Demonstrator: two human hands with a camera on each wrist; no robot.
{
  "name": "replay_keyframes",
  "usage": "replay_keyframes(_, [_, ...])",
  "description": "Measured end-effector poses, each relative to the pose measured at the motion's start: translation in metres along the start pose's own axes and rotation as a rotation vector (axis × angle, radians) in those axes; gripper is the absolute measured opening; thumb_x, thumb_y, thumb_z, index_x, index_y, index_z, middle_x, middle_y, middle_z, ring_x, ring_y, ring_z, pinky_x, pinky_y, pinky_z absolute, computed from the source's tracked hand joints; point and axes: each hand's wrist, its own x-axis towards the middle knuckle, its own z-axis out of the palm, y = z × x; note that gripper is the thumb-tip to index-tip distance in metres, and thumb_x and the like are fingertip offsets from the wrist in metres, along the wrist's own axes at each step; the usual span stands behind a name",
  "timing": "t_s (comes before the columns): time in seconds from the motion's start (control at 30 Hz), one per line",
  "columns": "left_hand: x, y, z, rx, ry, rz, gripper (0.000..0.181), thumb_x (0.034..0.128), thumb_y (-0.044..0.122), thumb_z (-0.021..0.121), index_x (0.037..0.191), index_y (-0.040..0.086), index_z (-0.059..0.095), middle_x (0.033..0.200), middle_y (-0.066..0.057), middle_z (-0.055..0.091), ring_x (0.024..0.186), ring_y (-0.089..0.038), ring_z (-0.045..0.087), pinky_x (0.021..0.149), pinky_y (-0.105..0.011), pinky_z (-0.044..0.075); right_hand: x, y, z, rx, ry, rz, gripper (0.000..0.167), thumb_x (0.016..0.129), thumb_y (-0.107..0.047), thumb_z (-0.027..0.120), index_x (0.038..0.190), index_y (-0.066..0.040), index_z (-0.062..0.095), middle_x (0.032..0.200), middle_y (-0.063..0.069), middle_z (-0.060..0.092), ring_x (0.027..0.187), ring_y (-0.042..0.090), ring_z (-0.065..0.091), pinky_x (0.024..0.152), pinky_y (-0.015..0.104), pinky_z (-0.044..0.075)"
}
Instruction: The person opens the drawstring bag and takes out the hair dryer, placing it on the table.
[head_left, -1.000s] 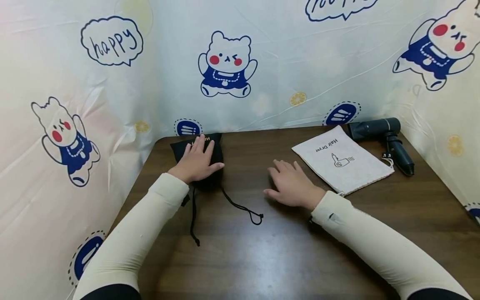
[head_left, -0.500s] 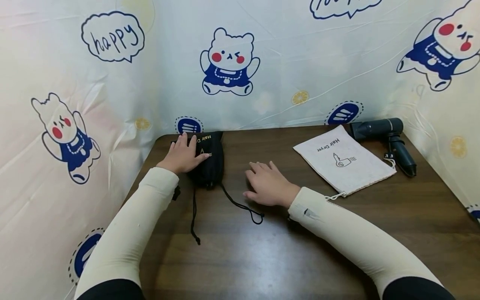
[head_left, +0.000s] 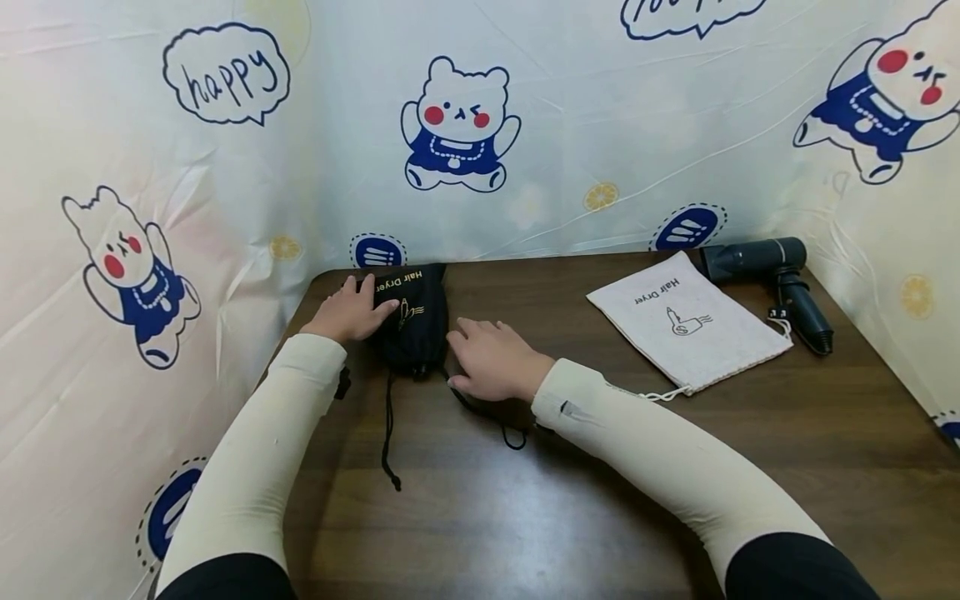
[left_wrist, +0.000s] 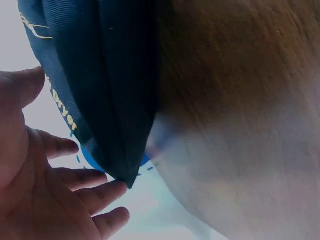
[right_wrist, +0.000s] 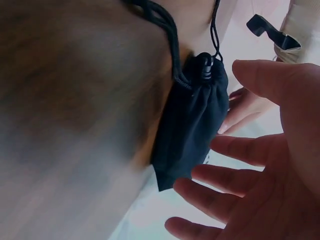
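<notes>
1. Drew the right hand (head_left: 497, 362) leftward over the wooden table (head_left: 487, 517) since the earlier frame, to just beside the black drawstring pouch (head_left: 416, 333); shifted the left hand (head_left: 347, 314) off the printed face to the pouch's left side.
2. Spread the left fingers out straight near the pouch's far left corner, clasping nothing, thumb beside the print; could not make out any firm contact.
3. Held the right fingers likewise extended and loose along the pouch's right side, grasping nothing; could not judge between a touch and a slim gap.
4. Flanked the pouch from both sides, probably for even reach to its long edges; bared most of the gold "Hair Dryer" lettering that way.
5. Lay, as to the pouch, at the table's far left, print up, gathered mouth toward the near side; looked plump, presumably from something unseen inside.
6. Trailed black cords (head_left: 388, 442) loosely from that mouth, apparently for want of any pull.
7. Spread the white drawstring bag (head_left: 697, 350) flat toward the far right, well apart from both hands; seemed flat for lack of contents.
8. Rested the dark hair dryer (head_left: 757, 258) beside that bag, handle angled nearer, likely steadier lying down.
</notes>
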Motion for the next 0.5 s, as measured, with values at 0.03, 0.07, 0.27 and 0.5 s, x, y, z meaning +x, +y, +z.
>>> replay_keyframes(0.03, [0.001, -0.001, 0.001, 0.004, -0.003, -0.004, 0.091, 0.1053, 0.066, 0.031, 0.165, 0.002, 0.008, 0.166, -0.038, 0.01, 0.148, -0.06, 0.024, 0.12, -0.069, 0.021, 0.003, -0.003, -0.001, -0.009, 0.002, -0.006, 0.072, 0.101, -0.055, 0.059, 0.156, -0.012, 0.042, 0.165, 0.016, 0.035, 0.147, 0.033, 0.044, 0.117, 0.056, 0.038])
replay_keyframes(0.07, [0.002, -0.003, 0.002, 0.007, -0.007, -0.007, 0.091, 0.1049, 0.067, 0.031, 0.165, 0.002, 0.009, 0.165, -0.037, 0.012, 0.147, -0.06, 0.026, 0.119, -0.069, 0.023, 0.006, -0.005, -0.001, -0.022, 0.001, -0.013, 0.073, 0.101, -0.055, 0.059, 0.157, -0.012, 0.042, 0.165, 0.016, 0.035, 0.147, 0.033, 0.044, 0.116, 0.055, 0.04])
replay_keyframes(0.27, [0.007, -0.006, 0.005, -0.001, -0.015, -0.023, 0.09, 0.1045, 0.068, 0.03, 0.165, 0.003, 0.011, 0.166, -0.035, 0.017, 0.148, -0.056, 0.029, 0.118, -0.069, 0.027, 0.023, -0.021, 0.0, -0.054, 0.001, -0.04, 0.08, 0.102, -0.053, 0.059, 0.163, -0.01, 0.028, 0.169, 0.015, 0.027, 0.151, 0.031, 0.04, 0.115, 0.049, 0.044])
replay_keyframes(0.5, [0.009, -0.002, 0.009, 0.003, 0.002, -0.033, 0.087, 0.1056, 0.061, 0.037, 0.164, 0.003, 0.011, 0.163, -0.034, 0.024, 0.143, -0.056, 0.037, 0.114, -0.069, 0.033, 0.037, -0.031, 0.007, -0.036, -0.018, -0.05, 0.083, 0.103, -0.049, 0.058, 0.167, -0.016, 0.017, 0.172, 0.013, 0.018, 0.151, 0.032, 0.039, 0.116, 0.047, 0.043])
